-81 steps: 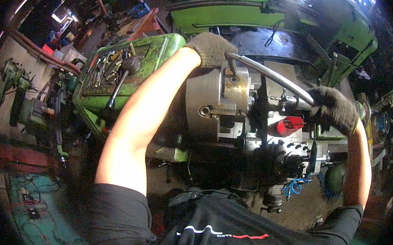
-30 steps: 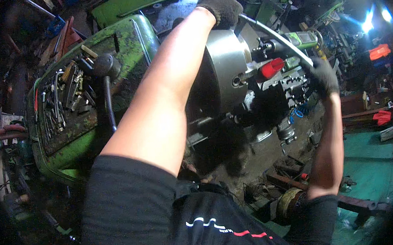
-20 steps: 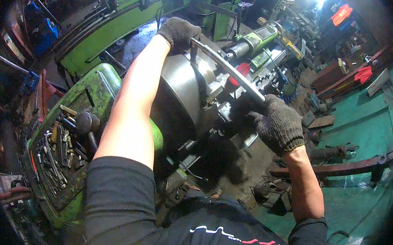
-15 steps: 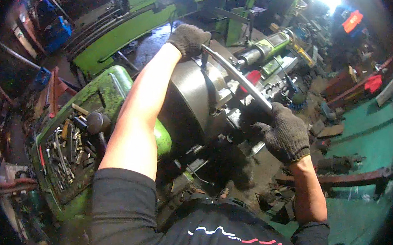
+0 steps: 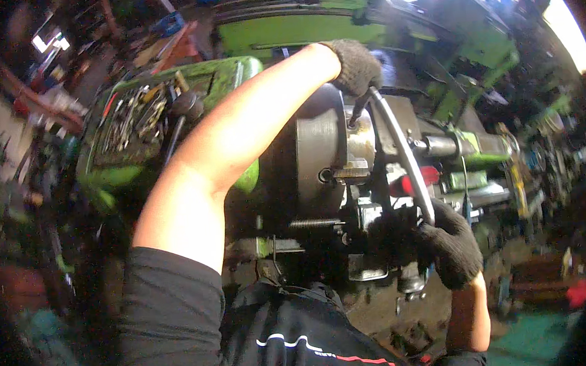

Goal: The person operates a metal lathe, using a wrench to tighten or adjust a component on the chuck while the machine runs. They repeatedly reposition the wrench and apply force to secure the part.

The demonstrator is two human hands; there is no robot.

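Note:
My left hand (image 5: 356, 66), in a dark knitted glove, is closed over the top end of a long silvery metal bar (image 5: 398, 138). Below that hand, a dark stem (image 5: 360, 108) runs down to the side of a big round lathe chuck (image 5: 318, 157); the joint of bar and stem is partly hidden by the glove. My gloved right hand (image 5: 452, 245) grips the bar's near end, to the right of the chuck. The bar slants across in front of the chuck's jaws (image 5: 355, 170).
On the green machine housing (image 5: 248, 70) at left lies a tray of small tools (image 5: 132, 119), with a dark round-headed tool (image 5: 186, 105) beside it. A red object (image 5: 415, 180) sits behind the bar. Further right is the green tailstock (image 5: 484, 146).
The whole view has swung, so the machine appears more level. The bar stands steeper. My right hand's fingers, partly spread before, are now wrapped round the bar's end.

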